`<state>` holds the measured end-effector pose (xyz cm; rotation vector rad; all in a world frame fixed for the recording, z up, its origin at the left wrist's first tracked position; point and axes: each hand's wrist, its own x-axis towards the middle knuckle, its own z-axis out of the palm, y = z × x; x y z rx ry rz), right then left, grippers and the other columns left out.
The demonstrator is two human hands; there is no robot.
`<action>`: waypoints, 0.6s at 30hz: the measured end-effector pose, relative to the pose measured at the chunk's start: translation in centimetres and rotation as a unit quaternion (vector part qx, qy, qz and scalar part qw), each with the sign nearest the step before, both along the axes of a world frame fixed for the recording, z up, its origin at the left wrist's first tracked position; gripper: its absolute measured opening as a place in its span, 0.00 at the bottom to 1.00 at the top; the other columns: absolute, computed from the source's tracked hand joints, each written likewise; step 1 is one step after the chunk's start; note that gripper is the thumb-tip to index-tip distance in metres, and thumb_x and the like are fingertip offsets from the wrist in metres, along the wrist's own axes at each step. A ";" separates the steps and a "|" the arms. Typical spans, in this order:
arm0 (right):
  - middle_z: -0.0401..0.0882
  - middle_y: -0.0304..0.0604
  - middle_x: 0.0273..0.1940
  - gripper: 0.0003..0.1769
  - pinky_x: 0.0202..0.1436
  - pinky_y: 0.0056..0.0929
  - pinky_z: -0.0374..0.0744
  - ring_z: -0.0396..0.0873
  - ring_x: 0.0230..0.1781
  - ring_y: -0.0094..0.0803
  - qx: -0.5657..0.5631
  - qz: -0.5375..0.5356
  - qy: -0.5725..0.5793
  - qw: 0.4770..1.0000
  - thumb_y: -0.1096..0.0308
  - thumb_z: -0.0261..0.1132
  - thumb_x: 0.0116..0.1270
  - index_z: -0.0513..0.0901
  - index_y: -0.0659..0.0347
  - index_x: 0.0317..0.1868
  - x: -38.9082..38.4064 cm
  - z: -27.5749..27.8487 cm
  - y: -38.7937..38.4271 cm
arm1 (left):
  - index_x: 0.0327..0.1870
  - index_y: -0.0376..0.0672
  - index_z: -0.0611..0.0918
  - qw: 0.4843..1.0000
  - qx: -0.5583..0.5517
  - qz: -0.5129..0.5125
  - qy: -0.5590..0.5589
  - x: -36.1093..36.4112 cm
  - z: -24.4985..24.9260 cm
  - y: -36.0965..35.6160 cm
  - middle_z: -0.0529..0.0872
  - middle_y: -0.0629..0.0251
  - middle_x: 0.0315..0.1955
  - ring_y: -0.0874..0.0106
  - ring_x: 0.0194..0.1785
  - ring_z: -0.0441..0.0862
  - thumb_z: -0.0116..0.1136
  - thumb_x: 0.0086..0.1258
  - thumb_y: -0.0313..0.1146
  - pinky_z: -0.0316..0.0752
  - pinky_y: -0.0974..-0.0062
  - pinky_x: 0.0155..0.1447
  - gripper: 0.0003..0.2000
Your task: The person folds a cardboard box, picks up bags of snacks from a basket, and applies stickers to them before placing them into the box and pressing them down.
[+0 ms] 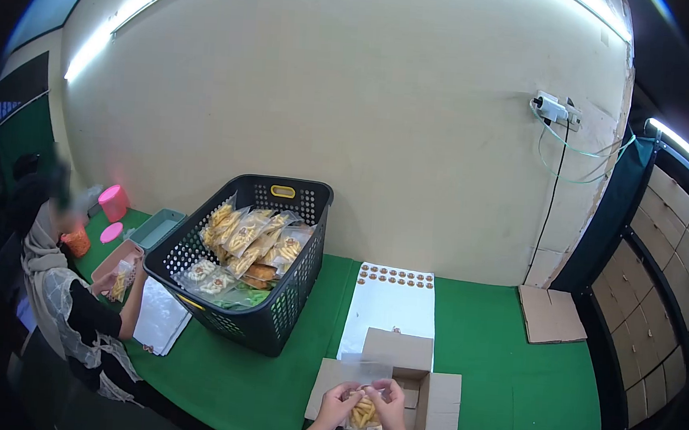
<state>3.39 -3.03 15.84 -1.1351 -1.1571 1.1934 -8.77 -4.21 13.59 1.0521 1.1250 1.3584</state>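
Note:
Above an open cardboard box [444, 394], my left hand [337, 404] and my right hand [389, 403] pinch the upper part of a clear plastic bag. Yellow, fry-like pieces fill the bag [364, 414], which hangs between the two hands. Its clear top flap stands up behind my fingers. The box's flaps are spread outward, and the bag hides part of its inside. Just behind the box lies a white sheet [389, 314] with rows of small round brown stickers [396, 277] at its far end.
A black basket [295, 291] of filled bags stands left of centre on the green cloth [501, 370]. At the left, a person [87, 301] handles a bag over a pink tray [107, 266]. Flat cardboard [551, 316] lies right; stacked boxes [651, 284] stand beyond.

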 end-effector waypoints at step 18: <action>0.76 0.36 0.28 0.03 0.33 0.16 0.71 0.72 0.28 0.17 0.030 0.003 0.074 0.997 0.75 0.60 0.59 0.73 0.65 0.31 -3.1 1.3 1.7 | 0.33 0.35 0.79 0.999 0.021 0.021 -0.015 -2.4 2.5 0.9 0.80 0.70 0.26 0.84 0.30 0.74 0.57 0.61 0.33 0.69 0.86 0.34 0.09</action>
